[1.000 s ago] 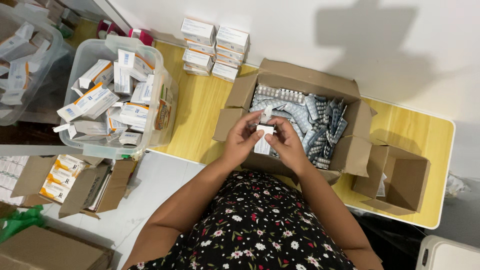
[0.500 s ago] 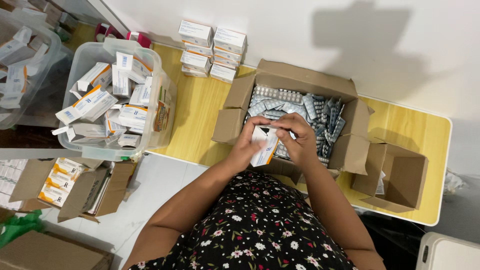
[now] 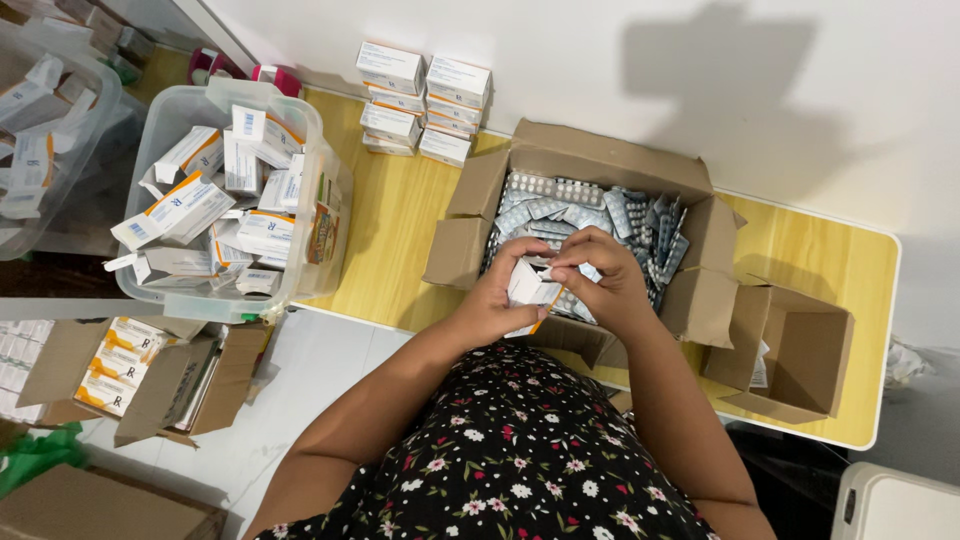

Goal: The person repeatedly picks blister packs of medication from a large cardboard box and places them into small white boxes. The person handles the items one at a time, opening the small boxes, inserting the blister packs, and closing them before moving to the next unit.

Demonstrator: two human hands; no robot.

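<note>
Both my hands hold one small white medicine carton over the near edge of an open cardboard box. My left hand grips the carton's lower left side. My right hand is curled over its upper end, fingers at the flap. The cardboard box is filled with several silver blister strips. The carton is partly hidden by my fingers.
A clear plastic bin of empty white cartons stands at the left of the yellow table. Stacked white boxes sit by the wall. A smaller, nearly empty cardboard box is at the right. More cartons lie in a box on the floor.
My hands have turned the carton and drawn it slightly nearer to me; my right hand has shifted onto its upper end.
</note>
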